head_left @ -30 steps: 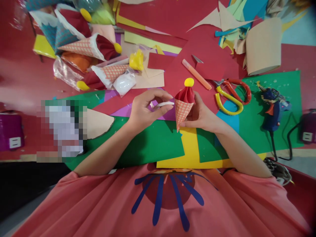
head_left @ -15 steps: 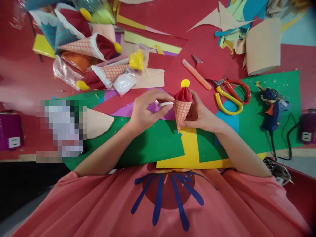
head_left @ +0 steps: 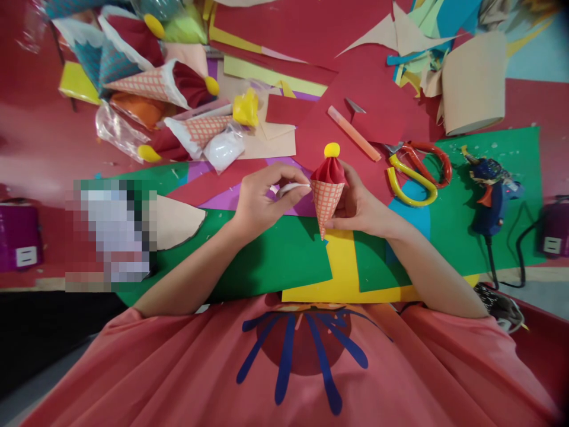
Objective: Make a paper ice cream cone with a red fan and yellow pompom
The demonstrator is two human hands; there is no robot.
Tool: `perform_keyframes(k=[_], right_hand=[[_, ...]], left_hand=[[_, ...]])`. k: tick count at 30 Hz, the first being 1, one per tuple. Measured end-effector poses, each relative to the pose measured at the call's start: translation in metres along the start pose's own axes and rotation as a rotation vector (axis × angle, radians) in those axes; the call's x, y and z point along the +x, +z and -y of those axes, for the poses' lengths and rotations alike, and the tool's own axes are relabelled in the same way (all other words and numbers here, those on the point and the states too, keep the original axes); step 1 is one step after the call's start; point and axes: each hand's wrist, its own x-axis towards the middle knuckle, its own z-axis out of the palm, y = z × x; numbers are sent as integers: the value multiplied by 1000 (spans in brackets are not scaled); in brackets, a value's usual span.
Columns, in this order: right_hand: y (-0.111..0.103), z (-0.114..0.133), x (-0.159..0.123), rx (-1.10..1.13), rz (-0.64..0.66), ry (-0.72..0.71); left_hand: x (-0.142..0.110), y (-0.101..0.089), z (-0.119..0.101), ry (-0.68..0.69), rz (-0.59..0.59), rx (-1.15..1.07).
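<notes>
While the right hand (head_left: 358,207) pinches the checked cone (head_left: 328,204), tip toward six o'clock, the left hand (head_left: 267,198), at its nine o'clock, pinches a white strip (head_left: 292,188). Scissors (head_left: 415,172) lie at the cone's two o'clock, bearing no readable writing.

A salmon-pink top (head_left: 178,367) here, loose and softly creased, with wide sleeves (head_left: 462,320) in that same pink! And across the front, a print (head_left: 306,350): a dark red rounded patch, long deep-blue strokes fanning down from it with rounded ends, plus a little orange up along the upper edge. Both forearms are bare.
</notes>
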Motion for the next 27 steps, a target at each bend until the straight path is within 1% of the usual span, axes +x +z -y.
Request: perform_keyframes(k=[3,5,8,14,16,21,25,27], right_hand=[[0,0,0,-2,4,0],[0,0,0,4,5,4],[0,2,0,14,9,25],[0,2,-1,3,23,50],[0,2,-1,-11,34,41],[0,0,-1,-33,37,18],[0,2,-1,7,52,13],[1,4,-1,8,21,0]], left_hand=[[-1,0,-1,-36,33,-52],[0,-1,-2,-56,37,-29],[0,-1,-2,-43,28,31],[-4,-1,1,-45,65,33],[-3,-1,0,-7,66,62],[1,0,-1,160,58,69],[1,1,-1,156,66,81],[-1,1,-1,140,73,94]])
